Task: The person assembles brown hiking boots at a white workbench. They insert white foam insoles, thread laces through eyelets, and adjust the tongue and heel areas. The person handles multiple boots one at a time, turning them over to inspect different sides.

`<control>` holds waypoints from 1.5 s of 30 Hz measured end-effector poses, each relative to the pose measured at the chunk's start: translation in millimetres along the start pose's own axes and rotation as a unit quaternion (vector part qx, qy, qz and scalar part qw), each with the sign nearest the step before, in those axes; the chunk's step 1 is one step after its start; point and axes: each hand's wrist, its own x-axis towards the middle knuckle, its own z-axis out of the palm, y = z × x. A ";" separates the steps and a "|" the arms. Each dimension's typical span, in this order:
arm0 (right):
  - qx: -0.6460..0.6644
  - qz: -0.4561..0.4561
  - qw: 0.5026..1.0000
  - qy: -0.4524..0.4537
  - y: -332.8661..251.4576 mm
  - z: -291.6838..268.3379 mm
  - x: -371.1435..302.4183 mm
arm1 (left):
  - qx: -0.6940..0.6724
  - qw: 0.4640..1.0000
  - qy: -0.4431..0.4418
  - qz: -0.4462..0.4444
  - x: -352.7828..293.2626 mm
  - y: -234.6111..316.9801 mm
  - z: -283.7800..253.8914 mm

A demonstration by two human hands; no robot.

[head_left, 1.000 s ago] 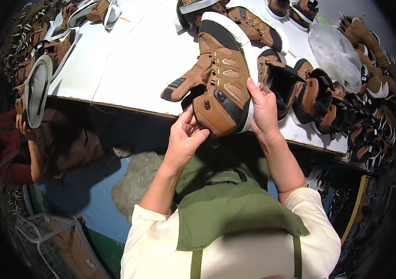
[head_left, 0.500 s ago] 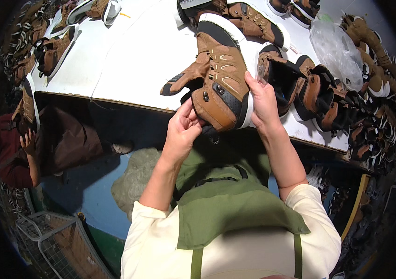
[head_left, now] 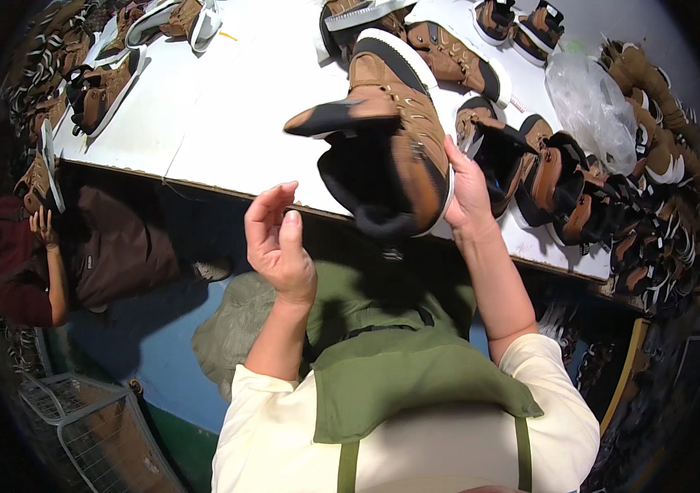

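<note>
A brown and black ankle boot [head_left: 395, 140] with a white sole hangs over the near edge of the white table [head_left: 226, 107]. My right hand [head_left: 466, 185] grips it by the heel and sole side. The boot's black tongue sticks out to the left and its dark opening faces me. My left hand [head_left: 277, 242] is off the boot, lower left of it, fingers apart and empty, palm turned toward the boot.
Several more brown boots [head_left: 563, 189] crowd the table's right side, with a clear plastic bag [head_left: 592, 103] behind them. More boots [head_left: 99, 86] lie at the far left. Another person [head_left: 21, 255] sits low at left holding a boot. A wire basket [head_left: 87, 419] stands bottom left.
My left hand has let go of the boot and dropped down to the left. The boot has turned so its opening faces me, held by the right hand alone.
</note>
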 end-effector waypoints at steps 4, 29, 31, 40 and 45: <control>0.000 0.012 0.999 0.047 10.6 12.5 -5.8 | 0.132 0.979 -0.151 0.028 0.6 9.5 9.0; 0.144 0.082 0.979 -0.118 31.8 -15.1 -1.5 | 0.182 0.883 -0.301 0.311 -33.2 30.7 75.1; 0.144 0.082 0.978 -0.126 32.3 -15.6 -0.3 | 0.186 0.876 -0.309 0.319 -37.3 29.6 74.5; 0.157 0.079 0.972 -0.156 29.1 -17.8 2.5 | 0.202 0.866 -0.312 0.335 -47.6 31.8 79.5; 0.171 0.083 0.967 -0.170 31.9 -21.5 2.3 | 0.196 0.861 -0.322 0.341 -48.9 33.1 81.8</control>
